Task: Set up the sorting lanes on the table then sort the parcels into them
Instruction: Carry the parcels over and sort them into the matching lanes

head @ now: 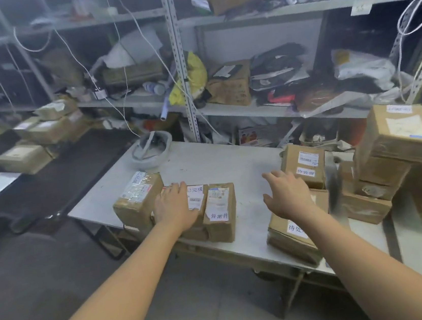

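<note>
Resting left hand (174, 204) on brown, white-labelled parcel (197, 198).

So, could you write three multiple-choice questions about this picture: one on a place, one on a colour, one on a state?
1. Where does the left hand rest?
A) on the helmet
B) on the middle parcel of three
C) on a shelf
2. What colour is the table top?
A) white
B) red
C) green
3. How is the right hand?
A) gripping a parcel
B) a fist
C) open, holding nothing
Answers: 1 B, its palm lies flat on that labelled box; 2 A, the bare surface is white; 3 C, its fingers are spread and grip nothing.
</note>
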### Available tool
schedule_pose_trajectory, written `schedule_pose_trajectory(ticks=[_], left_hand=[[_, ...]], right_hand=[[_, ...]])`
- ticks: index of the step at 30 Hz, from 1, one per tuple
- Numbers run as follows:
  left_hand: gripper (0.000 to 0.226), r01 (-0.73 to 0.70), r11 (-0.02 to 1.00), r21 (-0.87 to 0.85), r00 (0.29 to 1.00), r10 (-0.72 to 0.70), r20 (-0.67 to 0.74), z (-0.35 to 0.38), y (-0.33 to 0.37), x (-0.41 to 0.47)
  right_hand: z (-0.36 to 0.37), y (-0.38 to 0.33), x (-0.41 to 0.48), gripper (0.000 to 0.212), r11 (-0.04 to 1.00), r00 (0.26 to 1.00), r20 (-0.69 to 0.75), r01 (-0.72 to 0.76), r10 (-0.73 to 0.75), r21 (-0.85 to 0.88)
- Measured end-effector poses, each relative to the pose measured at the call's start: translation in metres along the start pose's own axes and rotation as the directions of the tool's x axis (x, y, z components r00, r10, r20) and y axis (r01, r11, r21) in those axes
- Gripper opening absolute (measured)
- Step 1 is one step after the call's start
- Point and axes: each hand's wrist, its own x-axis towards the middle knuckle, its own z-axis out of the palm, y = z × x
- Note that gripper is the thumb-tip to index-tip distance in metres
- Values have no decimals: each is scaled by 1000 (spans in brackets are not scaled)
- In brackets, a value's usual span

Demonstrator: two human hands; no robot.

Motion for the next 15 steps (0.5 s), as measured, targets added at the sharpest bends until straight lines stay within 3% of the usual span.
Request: schedule_pose_trajectory(ticks=[9, 15], left_hand=[[72, 44, 977, -208, 999, -36, 41, 40, -46, 23], [91, 80, 927, -367, 992, -39, 117, 76, -49, 44]], right_hand=[[40, -72, 0, 62, 990, 989, 67, -132, 128, 54], [71, -117, 7, 79, 918, 945, 161, -318, 285, 238]])
